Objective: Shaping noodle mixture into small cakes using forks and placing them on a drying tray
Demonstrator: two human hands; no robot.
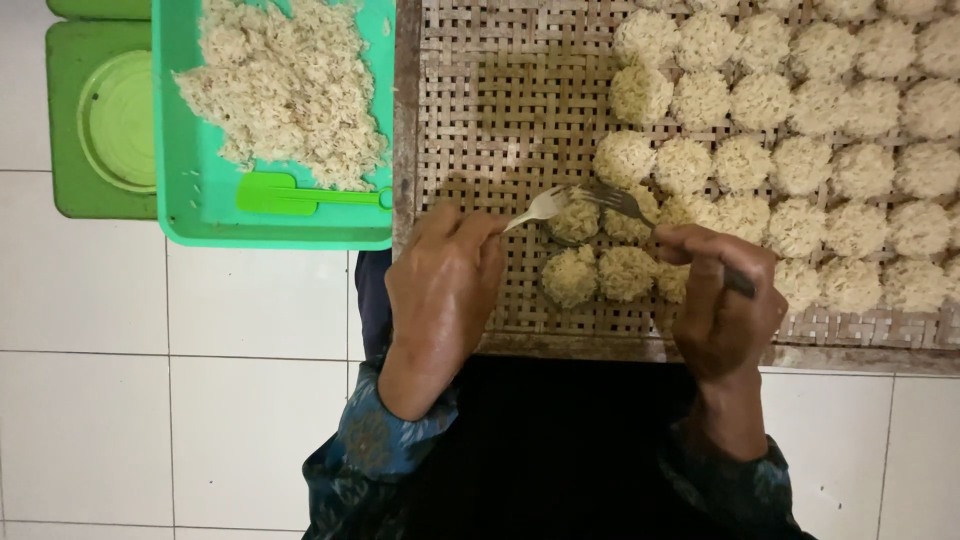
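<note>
- The left hand [442, 290], at the centre of the frame, had its fingers closed around the handle of a fork [535, 208], tines pointing right.
- The right hand [722, 300], right of centre, had its fingers wrapped shut on a second fork [625, 205], tines pointing left; its dark handle end stuck out past the knuckles.
- Both sets of tines met over a small noodle nest [577, 221] just above the hands, near the lower edge of a woven bamboo tray [470, 130].
- The nest looked light, loose and crumbly, a tangle of thin strands likely to shed or fall apart if squeezed; pinching it gently from two sides with the tines, or scooping from below, seemed the safest hold.
- Two more nests [598, 274] lay just below it, and rows of them [800, 120] filled the upper right of the tray, many touching.
- In the upper left, a green plastic tray [180, 150] held a loose heap of noodles [285, 85] and a green spatula [300, 194].
- Further left lay a green lid [118, 120] on a green box.
- The tray's open weave looked rough and grippy, so nests would not slide.
- Everything rested on a white tiled floor [150, 400].
</note>
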